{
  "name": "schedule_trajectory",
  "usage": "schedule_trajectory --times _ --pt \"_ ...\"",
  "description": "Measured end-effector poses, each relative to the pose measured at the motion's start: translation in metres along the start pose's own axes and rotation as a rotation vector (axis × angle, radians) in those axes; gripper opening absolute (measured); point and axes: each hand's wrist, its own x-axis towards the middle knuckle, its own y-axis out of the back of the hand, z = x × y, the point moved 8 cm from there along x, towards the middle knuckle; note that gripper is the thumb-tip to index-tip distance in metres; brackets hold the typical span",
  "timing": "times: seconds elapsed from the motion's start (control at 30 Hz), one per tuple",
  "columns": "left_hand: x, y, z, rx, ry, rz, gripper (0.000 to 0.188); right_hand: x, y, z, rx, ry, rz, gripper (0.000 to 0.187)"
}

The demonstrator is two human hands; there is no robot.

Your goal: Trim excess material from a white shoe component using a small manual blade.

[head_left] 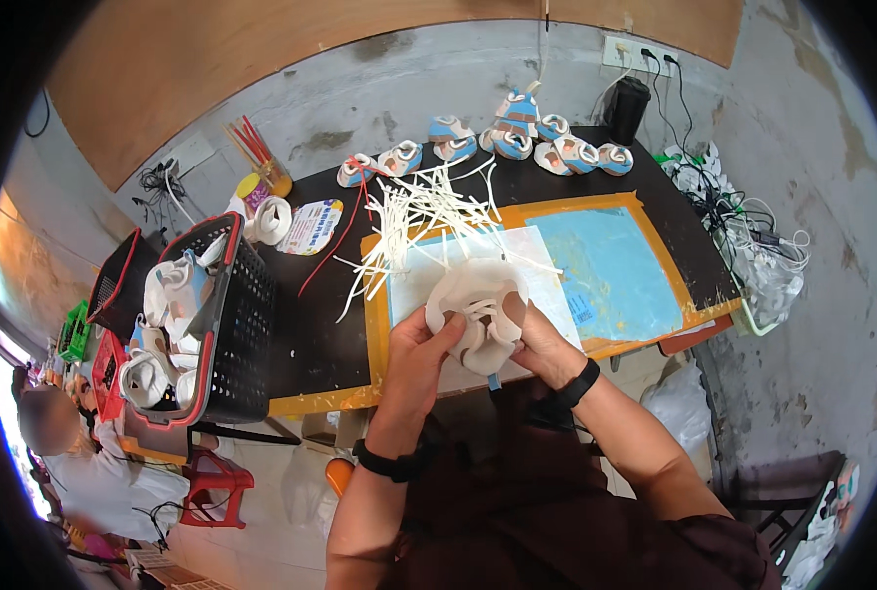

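Observation:
Between my two hands, above the near edge of the table, is a cream-white shoe upper [474, 280] with brown patches, a light lace across its opening and a small blue tab at its lower end. My left hand [421, 352] grips its left side, the thumb pressed near the laced opening. My right hand [547, 349] is closed on the right side, with some fingers hidden behind the upper. Just beyond it lies a loose heap of white laces [414, 221], partly over a white sheet [542, 270].
A black basket [252, 334] full of shoe uppers stands at the left. More blue, white and brown uppers [455, 138] line the table's far side. A red lace [335, 251] lies near a jar of red sticks [273, 177]. Tangled cables [748, 221] hang at right; a person [104, 472] is at lower left.

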Motion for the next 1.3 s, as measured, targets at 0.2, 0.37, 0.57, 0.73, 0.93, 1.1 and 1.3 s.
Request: schedule_trajectory --times 0.2,0.37,0.57,0.73,0.93,1.1,1.3 --pt "-0.002 0.008 0.001 0.098 -0.061 0.019 0.022 0.001 0.014 -0.002 0.123 -0.024 0.136 0.015" --pt "0.003 0.016 0.010 0.105 -0.097 0.057 0.023 -0.017 -0.012 -0.032 0.204 0.030 -0.064 0.020" --pt "0.014 0.024 -0.006 0.137 -0.022 0.047 0.024 -0.015 -0.017 -0.047 -0.177 0.077 -0.081 0.021" --pt "0.022 0.024 -0.025 -0.049 0.069 -0.100 0.029 -0.009 -0.004 -0.037 -0.128 0.005 -0.082 0.018" --pt "0.020 0.027 -0.041 -0.223 0.153 -0.256 0.030 -0.007 -0.013 -0.039 0.110 0.029 -0.235 0.012" --pt "0.017 0.028 -0.033 -0.119 0.150 -0.190 0.032 -0.014 -0.016 -0.050 -0.086 0.071 -0.164 0.014" --pt "0.019 0.031 -0.032 -0.020 0.117 -0.101 0.032 -0.015 -0.016 -0.050 -0.131 0.084 -0.134 0.017"
